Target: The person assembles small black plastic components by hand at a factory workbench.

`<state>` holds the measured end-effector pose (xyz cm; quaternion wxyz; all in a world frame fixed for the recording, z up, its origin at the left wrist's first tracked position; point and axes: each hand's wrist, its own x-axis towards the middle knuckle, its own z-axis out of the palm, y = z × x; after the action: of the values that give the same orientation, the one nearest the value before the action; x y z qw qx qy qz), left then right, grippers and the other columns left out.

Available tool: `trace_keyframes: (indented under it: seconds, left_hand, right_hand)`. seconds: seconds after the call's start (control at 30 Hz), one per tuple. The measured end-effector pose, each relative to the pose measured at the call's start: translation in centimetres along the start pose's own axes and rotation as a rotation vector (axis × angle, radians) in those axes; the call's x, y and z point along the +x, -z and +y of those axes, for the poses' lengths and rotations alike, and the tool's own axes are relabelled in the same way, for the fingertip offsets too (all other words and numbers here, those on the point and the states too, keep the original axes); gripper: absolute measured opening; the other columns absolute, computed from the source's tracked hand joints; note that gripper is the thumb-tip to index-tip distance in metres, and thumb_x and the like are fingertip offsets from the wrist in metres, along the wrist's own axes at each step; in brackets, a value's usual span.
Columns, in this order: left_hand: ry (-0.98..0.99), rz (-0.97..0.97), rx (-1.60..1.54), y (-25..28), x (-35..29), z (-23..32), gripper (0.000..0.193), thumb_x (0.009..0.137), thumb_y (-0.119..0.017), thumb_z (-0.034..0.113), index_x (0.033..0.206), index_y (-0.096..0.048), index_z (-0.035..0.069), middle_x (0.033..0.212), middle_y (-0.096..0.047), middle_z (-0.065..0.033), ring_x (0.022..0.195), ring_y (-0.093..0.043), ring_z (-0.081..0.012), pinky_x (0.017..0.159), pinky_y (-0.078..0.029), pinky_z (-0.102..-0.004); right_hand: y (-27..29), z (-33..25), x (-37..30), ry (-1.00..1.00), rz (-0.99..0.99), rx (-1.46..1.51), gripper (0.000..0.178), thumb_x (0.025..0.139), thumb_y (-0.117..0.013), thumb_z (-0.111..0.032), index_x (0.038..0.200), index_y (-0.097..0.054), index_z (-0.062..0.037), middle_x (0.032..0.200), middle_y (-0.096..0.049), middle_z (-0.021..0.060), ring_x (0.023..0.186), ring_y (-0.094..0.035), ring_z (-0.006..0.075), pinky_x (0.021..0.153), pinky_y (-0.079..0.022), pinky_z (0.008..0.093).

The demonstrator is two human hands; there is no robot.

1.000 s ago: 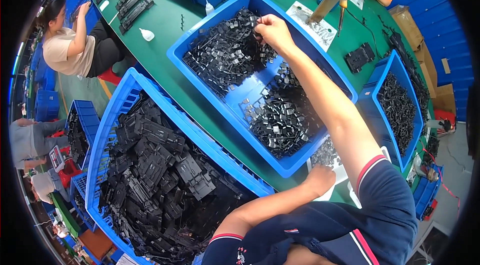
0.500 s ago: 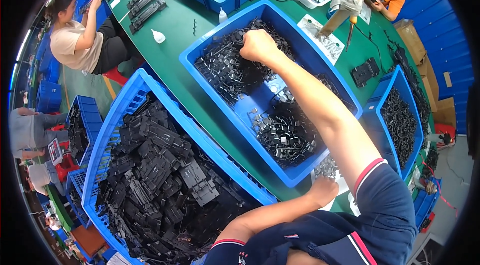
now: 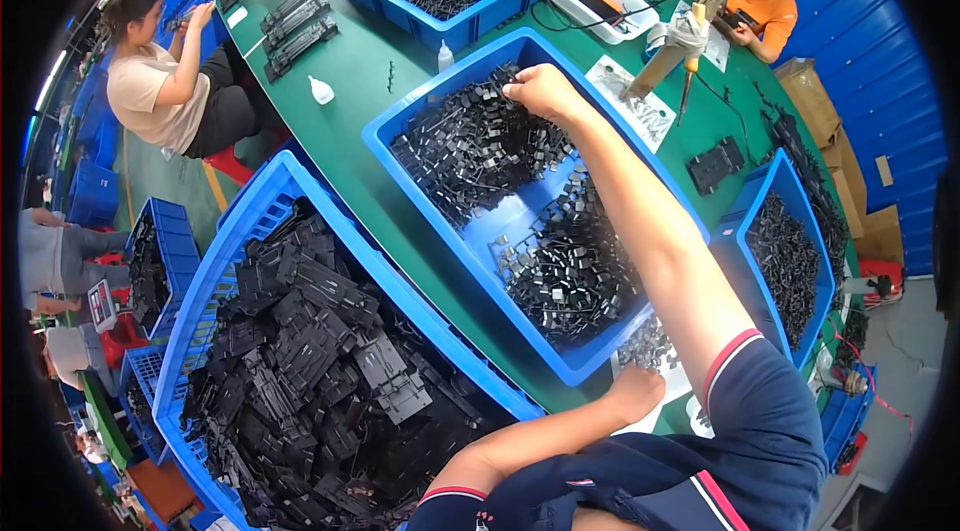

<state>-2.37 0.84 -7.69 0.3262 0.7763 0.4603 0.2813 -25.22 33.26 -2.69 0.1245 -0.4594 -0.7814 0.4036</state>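
My right hand (image 3: pixel 545 92) reaches over the far end of a large blue bin (image 3: pixel 520 203), its fingers closed at the edge of a heap of small black parts with metal pieces (image 3: pixel 470 151). Whatever is between those fingertips is too small to make out. A second heap of similar parts (image 3: pixel 565 276) fills the near end of the bin, and bare blue floor shows between the heaps. Just outside the bin's near corner, my left hand (image 3: pixel 637 394) is closed beside small silver pieces (image 3: pixel 648 345) on a white sheet; its fingertips are hidden.
A blue crate (image 3: pixel 235 231) of flat black plastic housings (image 3: pixel 310 331) stands at the left. Other blue bins (image 3: pixel 470 31) (image 3: pixel 785 261) hold thin black parts. A soldering iron (image 3: pixel 688 81) hangs by a wrapped post. Two co-workers sit across the table (image 3: pixel 345 146) and at far left.
My right hand has shifted slightly right along the far heap, fingers still closed. My left hand remains near the silver pieces. The whole view has moved a little.
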Motion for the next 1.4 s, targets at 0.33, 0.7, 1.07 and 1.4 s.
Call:
trace_keyframes:
  seconds: [0.33,0.7,1.07,1.4]
  left_hand:
    - [0.049,-0.022,0.000,0.0,0.2,-0.5,0.016,0.070,-0.051,0.009,0.063,-0.062,0.000,0.067,-0.062,-0.0179,0.063,-0.063,-0.0293,0.054,-0.049,-0.0404]
    - [0.040,0.232,0.007,-2.6,-0.2,-0.7,0.018,0.073,-0.049,0.009,0.066,-0.063,0.002,0.070,-0.063,-0.0164,0.066,-0.064,-0.0278,0.058,-0.048,-0.0389]
    - [0.092,-0.007,-0.061,0.1,0.2,-0.2,0.016,0.073,-0.050,0.010,0.065,-0.062,0.002,0.069,-0.063,-0.0153,0.066,-0.064,-0.0278,0.058,-0.047,-0.0382]
    - [0.106,-0.374,-0.111,2.2,0.8,-0.2,0.024,0.077,-0.062,0.022,0.081,-0.063,-0.002,0.081,-0.063,-0.0211,0.078,-0.062,-0.0352,0.069,-0.049,-0.0449]
  right_hand:
    - [0.0,1.1,-1.9,0.074,0.183,-0.305,0.025,0.076,-0.066,-0.024,0.089,-0.067,-0.0031,0.082,-0.066,0.0173,0.081,-0.064,0.0299,0.073,-0.050,0.0405]
    - [-3.6,-3.1,-1.3,0.122,-0.123,-0.596,0.041,0.068,-0.075,-0.033,0.092,-0.066,-0.0005,0.098,-0.064,0.0197,0.093,-0.062,0.0324,0.080,-0.051,0.0388]
    - [-2.1,-2.2,2.2,-0.140,-0.244,-0.414,0.025,0.071,-0.051,-0.006,0.089,-0.065,0.0047,0.097,-0.064,0.0205,0.091,-0.064,0.0292,0.078,-0.052,0.0355]
    - [3.8,0.5,-5.3,-0.222,-0.502,0.930,0.020,0.083,-0.042,-0.006,0.096,-0.056,0.0015,0.087,-0.061,0.0114,0.072,-0.060,0.0184,0.059,-0.049,0.0281]
